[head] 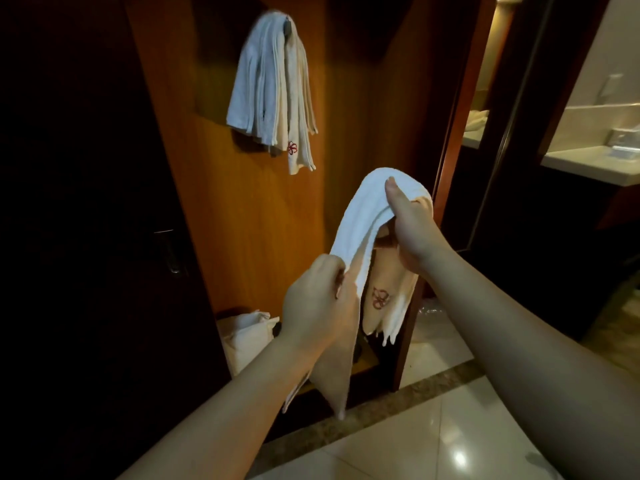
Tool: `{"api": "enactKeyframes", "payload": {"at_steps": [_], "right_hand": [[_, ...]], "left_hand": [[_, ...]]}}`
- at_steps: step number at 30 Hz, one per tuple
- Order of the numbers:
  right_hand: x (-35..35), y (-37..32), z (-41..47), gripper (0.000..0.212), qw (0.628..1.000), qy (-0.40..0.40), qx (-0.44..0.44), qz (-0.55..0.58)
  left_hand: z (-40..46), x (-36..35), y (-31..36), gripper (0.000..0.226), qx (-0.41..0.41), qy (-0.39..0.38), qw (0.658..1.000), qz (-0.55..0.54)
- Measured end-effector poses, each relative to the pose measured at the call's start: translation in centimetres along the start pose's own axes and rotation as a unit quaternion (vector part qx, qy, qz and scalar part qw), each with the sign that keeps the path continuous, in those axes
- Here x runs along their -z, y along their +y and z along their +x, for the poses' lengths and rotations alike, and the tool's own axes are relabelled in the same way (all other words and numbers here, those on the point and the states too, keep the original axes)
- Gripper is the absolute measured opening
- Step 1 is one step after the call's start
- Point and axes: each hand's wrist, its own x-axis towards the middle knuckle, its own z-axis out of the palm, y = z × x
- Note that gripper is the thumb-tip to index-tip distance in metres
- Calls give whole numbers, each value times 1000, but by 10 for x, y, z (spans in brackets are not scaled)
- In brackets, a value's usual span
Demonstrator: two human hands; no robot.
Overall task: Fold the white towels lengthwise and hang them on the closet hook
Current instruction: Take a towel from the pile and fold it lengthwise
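Closest to the camera, both bare forearms come up from the bottom edge toward a white towel (360, 223) held in mid-air about dead centre. The left hand (317, 303), down around 7 o'clock from the towel's top, has its fingers curled tight and pinches the towel's lower edge, with one tail drooping below the wrist. The right hand (412, 226), up at roughly 2 o'clock from the left one, grips the folded top of the towel, thumb laid flat over the crown and fingers wrapped underneath. The other tail hangs between the hands and shows a red flower logo (381, 297).

A bit further back, at the closet floor around 7 o'clock, sits a pale cloth bag (244, 341) with something white and crumpled poking out the top; can't tell what exactly.

Further still, up at 11 o'clock on the orange wood closet panel (221, 209), a bunch of hung towels (273, 91) drapes off a dark hook (287, 26), several folded layers deep.

Way off at 3 o'clock there's a bathroom counter (588, 164), lit pale.
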Motion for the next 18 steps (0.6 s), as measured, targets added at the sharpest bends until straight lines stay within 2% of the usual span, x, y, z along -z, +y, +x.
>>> {"api": "enactKeyframes", "payload": {"at_steps": [4, 6, 8, 13, 15, 18], "right_hand": [[-16, -5, -5, 55, 996, -37, 8, -78], [-18, -7, -6, 52, 994, -28, 23, -99], [-17, -13, -8, 46, 994, -13, 33, -104], [-10, -21, -7, 38, 995, 11, 32, -91], [-13, -22, -9, 36, 998, 3, 26, -61], [-21, -23, -10, 42, 999, 8, -4, -32]], "left_hand": [[2, -9, 5, 33, 93, -45, 995, -9], [7, -9, 2, 26, 115, -35, 993, -11], [11, -6, -6, 22, 107, -8, 994, 6], [26, 7, -31, 48, 52, 72, 991, 96], [28, 3, -39, 50, 36, 55, 990, 127], [28, -8, -44, 38, 48, 11, 991, 125]]}}
